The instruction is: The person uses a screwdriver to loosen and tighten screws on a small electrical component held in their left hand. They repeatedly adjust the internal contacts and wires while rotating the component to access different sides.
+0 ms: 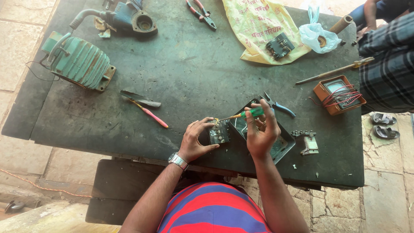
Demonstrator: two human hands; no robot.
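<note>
Lying at the far left of the dark, worn table was a ribbed green metal motor housing, with a blue pump body behind it. Nearer the middle lay a pink-handled tool beside a grey metal blade, well apart from the hands. The left hand, a metal watch on its wrist, gripped a small black electrical switch block by its sides, just above the table's near edge. The right hand was closed around a green-handled screwdriver, whose tip met the top of the block. Under that hand sat a black rectangular tray, blue-handled pliers just beyond it. Farther right stood an orange meter wrapped in red wire.
</note>
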